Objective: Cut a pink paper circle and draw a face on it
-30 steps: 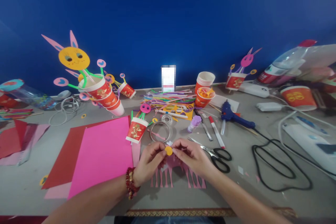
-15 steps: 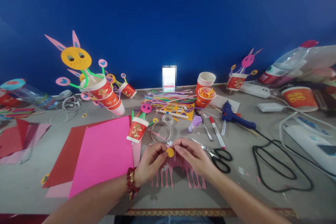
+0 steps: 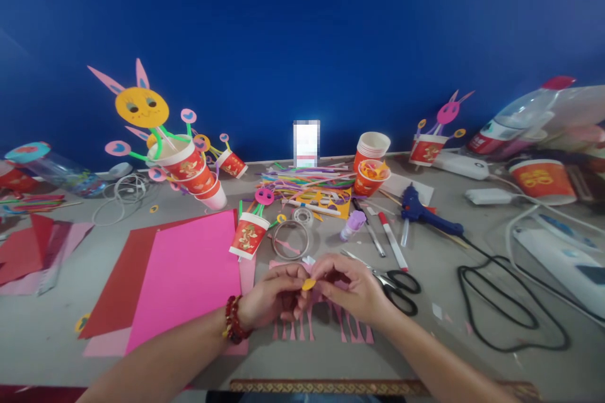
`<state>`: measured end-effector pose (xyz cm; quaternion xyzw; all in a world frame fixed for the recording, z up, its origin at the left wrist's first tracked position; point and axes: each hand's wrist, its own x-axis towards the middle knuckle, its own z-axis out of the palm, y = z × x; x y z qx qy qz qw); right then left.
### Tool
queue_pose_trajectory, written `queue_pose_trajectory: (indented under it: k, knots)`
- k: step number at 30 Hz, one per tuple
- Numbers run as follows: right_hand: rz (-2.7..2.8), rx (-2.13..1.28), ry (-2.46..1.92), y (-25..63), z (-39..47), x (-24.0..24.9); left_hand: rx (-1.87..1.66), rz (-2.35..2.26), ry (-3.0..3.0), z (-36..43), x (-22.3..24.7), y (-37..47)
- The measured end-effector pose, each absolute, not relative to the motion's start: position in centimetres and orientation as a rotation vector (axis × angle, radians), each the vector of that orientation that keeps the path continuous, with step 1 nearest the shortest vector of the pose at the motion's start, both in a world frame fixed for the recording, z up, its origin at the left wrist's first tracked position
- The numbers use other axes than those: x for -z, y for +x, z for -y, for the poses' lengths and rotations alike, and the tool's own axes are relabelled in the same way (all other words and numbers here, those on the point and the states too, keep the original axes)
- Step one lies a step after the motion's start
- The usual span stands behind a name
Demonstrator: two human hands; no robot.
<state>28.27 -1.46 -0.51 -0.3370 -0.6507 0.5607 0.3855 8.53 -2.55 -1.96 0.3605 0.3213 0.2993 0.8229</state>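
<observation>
Above the near middle of the table, a small yellow paper disc [image 3: 309,284] is pinched at its left side by my left hand [image 3: 267,296], which wears red bead bracelets. My right hand [image 3: 354,289] has its thumb and fingers closed at the disc's right edge. The disc is tilted, so it looks narrow. Beneath both hands lies a pink paper piece [image 3: 311,318] cut into a fringe of strips, partly covered by them. Scissors with black handles [image 3: 385,278] rest just right of my right hand. A tape ring [image 3: 290,258] lies behind my hands.
Pink and red paper sheets [image 3: 189,283] lie at left. Behind stand paper cups with a yellow rabbit face [image 3: 142,107] and a small decorated cup [image 3: 249,236]. Pens [image 3: 392,240], a purple glue stick [image 3: 353,225], a blue glue gun [image 3: 428,214] and its black cable [image 3: 501,258] lie right.
The yellow disc has turned from facing me to a tilted, narrower look. My left hand's fingers have shifted around its edge, and my right hand stays close beside it.
</observation>
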Motion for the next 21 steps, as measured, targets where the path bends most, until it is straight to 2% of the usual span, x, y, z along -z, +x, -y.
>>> queue_pose_trajectory:
  k: [5,8,13,21]
  knots:
    - [1.217,-1.792,-0.917,28.12,1.22,0.67,-0.824,-0.727,0.790,2.65,1.59,8.40]
    - [1.149,-1.897,-0.936,27.98,1.13,0.74,-0.949,-0.829,1.012,2.86,1.23,8.31]
    - [1.192,-1.910,-0.976,27.72,1.22,1.12,-0.915,-0.920,1.315,2.91,1.32,8.39]
    - [1.263,-1.733,-1.015,27.86,1.15,0.84,-0.934,-0.987,1.361,2.89,1.40,8.76]
